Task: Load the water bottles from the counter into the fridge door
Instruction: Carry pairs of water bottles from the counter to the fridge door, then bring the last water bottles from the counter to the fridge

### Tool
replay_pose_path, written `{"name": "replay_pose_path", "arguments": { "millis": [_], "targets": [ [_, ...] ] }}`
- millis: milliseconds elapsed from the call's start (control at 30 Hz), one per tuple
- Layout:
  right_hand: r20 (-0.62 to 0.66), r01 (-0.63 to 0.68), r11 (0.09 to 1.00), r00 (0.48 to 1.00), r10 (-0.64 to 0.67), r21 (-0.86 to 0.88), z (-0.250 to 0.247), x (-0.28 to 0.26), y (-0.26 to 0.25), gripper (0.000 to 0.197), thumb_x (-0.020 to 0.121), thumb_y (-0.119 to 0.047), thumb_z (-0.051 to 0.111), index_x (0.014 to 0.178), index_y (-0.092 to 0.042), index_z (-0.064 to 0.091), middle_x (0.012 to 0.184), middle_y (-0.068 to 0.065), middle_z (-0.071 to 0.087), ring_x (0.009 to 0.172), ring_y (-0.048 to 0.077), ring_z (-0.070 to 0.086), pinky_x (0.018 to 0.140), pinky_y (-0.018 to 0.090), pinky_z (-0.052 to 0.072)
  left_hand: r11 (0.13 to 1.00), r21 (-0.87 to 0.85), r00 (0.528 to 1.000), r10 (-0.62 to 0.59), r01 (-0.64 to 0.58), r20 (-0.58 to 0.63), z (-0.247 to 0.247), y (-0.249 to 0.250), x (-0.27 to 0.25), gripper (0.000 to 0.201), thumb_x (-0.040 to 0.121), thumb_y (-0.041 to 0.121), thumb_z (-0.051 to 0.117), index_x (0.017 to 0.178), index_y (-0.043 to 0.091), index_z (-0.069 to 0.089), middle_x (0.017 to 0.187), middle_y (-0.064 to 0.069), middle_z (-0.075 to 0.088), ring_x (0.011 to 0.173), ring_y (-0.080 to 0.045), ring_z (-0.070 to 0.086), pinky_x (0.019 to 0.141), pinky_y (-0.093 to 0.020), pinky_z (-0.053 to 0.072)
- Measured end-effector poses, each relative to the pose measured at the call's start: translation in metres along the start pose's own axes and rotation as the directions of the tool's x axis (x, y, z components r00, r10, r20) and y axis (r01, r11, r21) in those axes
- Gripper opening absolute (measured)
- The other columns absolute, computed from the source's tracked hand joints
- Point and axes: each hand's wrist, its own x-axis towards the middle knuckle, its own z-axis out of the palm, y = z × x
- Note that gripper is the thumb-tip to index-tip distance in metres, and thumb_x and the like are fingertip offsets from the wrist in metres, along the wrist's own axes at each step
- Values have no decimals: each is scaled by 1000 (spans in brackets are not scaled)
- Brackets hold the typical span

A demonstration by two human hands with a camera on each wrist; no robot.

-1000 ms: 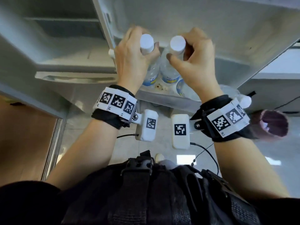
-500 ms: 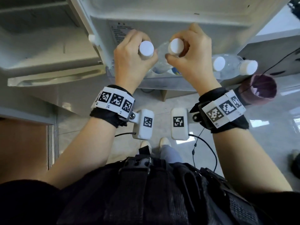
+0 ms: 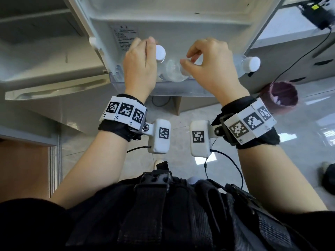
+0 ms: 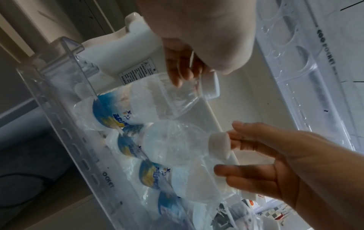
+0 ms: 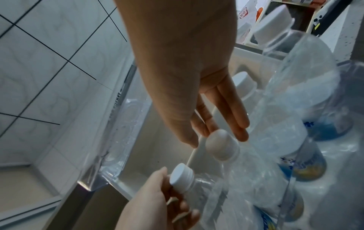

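Four water bottles stand in a row in the clear fridge door shelf [image 4: 59, 124], each with a white cap and a blue label. The left hand [image 3: 139, 64] curls its fingers round the neck of the first bottle [image 4: 157, 99], by the shelf's hinge end. The right hand [image 3: 212, 66] hovers with loosely extended fingers, fingertips just at the cap of the second bottle [image 4: 173, 144]. The third bottle [image 4: 197, 182] and fourth bottle [image 5: 299, 65] fill the shelf toward its far end, packed close.
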Motion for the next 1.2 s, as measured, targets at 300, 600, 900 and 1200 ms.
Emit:
{"name": "replay_pose_path", "arguments": {
  "millis": [300, 600, 900, 1200],
  "targets": [
    [92, 9, 982, 995, -27, 187, -45, -54, 26, 17, 82, -24, 62, 88, -9, 65, 87, 5, 71, 74, 24, 67, 74, 37, 55, 969, -89, 963, -242, 232, -117, 16, 35, -53, 55, 92, 49, 23, 137, 18, 32, 107, -17, 68, 98, -38, 61, 91, -50, 49],
    [77, -74, 976, 995, 59, 205, -104, -113, 89, 15, 78, -28, 63, 85, -15, 66, 84, 2, 71, 72, 20, 68, 74, 46, 58, 980, -192, 989, 80, -54, 128, 69, 123, -115, 34, 94, 34, 35, 97, 11, 59, 64, 12, 55, 54, -8, 55, 64, -47, 55],
    [21, -184, 958, 983, 184, 218, -149, -112, 176, 23, 81, -30, 64, 92, -10, 67, 89, 5, 71, 76, 18, 69, 75, 44, 59, 976, -217, 894, 120, -27, 432, 164, 182, -101, 26, 93, 29, 45, 90, 13, 64, 65, 10, 61, 56, -17, 61, 67, -42, 56],
    [23, -263, 948, 964, 263, 177, -184, -27, 271, 20, 83, -23, 64, 98, -10, 68, 96, 6, 72, 84, 18, 68, 82, 42, 58, 989, -146, 830, 56, 31, 555, 280, 217, -14, 23, 88, 33, 48, 85, 17, 63, 81, -5, 71, 75, -27, 67, 77, -50, 56]
  ]
}}
